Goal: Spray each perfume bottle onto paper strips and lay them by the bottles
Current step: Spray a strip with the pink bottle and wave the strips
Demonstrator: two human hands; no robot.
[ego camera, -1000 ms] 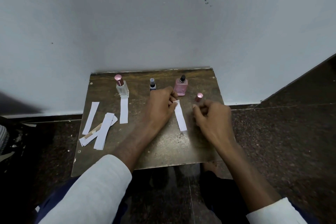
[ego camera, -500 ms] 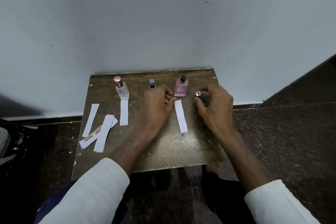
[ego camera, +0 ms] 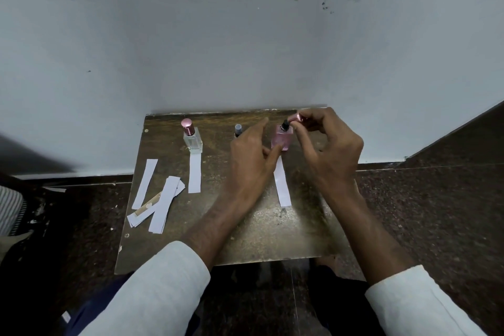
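Standing on the small brown table (ego camera: 245, 240): three perfume bottles in a far row. Clear bottle (ego camera: 192, 138), left, capped, one paper strip (ego camera: 194, 173) laid just near it: done. Pink bottle (ego camera: 283, 139), right, pink liquid inside, nozzle bare, a strip (ego camera: 282, 185) below it: sprayed, by appearances. Right hand (ego camera: 327, 150) pinches the pink cap (ego camera: 296, 117) above that nozzle; left hand (ego camera: 252, 155), fingers loosely spread, steadies the bottle's side. Middle dark bottle (ego camera: 238, 129) has no strip: remaining. Spare strips (ego camera: 158, 199) lie left.
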